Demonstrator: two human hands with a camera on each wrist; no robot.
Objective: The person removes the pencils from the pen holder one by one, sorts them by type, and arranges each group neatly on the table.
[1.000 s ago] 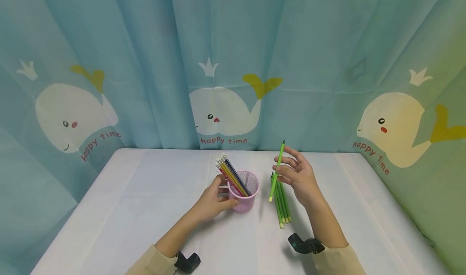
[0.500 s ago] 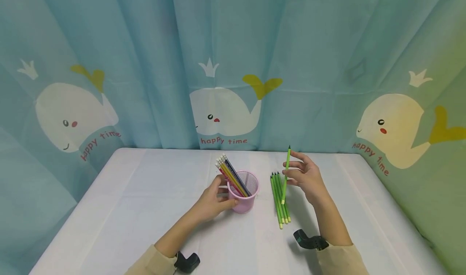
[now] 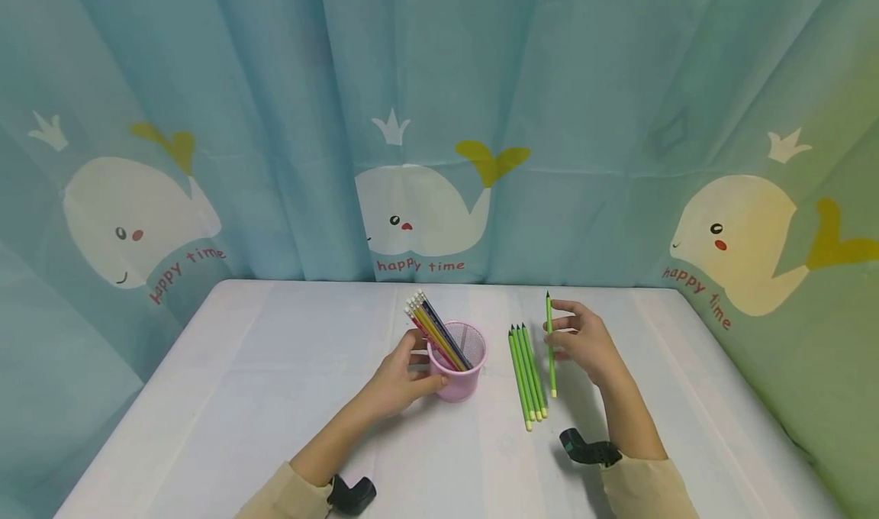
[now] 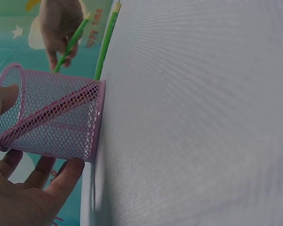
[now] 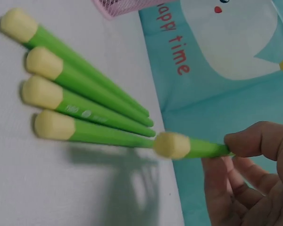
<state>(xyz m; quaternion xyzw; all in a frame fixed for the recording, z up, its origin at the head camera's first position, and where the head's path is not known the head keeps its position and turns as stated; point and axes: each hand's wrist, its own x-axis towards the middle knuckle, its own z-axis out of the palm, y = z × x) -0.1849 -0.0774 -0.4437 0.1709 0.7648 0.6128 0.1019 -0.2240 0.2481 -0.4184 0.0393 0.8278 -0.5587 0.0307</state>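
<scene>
On the left, my left hand [image 3: 398,379] holds a pink mesh pencil cup [image 3: 462,381] by its side, thumb in front and fingers behind. Several colored pencils [image 3: 439,334] with white ends lean leftward inside the cup. My right hand [image 3: 582,341] pinches one green pencil [image 3: 552,355] between thumb and fingers, dark tip up and pale yellow end down. In the right wrist view this pencil [image 5: 205,148] is raised off the table. Several more green pencils [image 3: 527,374] lie side by side on the table, between the cup and my right hand.
The white table [image 3: 288,366] reaches back to a blue curtain [image 3: 590,122] printed with whales. Black wrist straps with camera mounts [image 3: 589,449] sit at both sleeve cuffs.
My right hand has moved right and lower with the green pencil, from above the row of green pencils to beside it. The left hand and cup have stayed put.
</scene>
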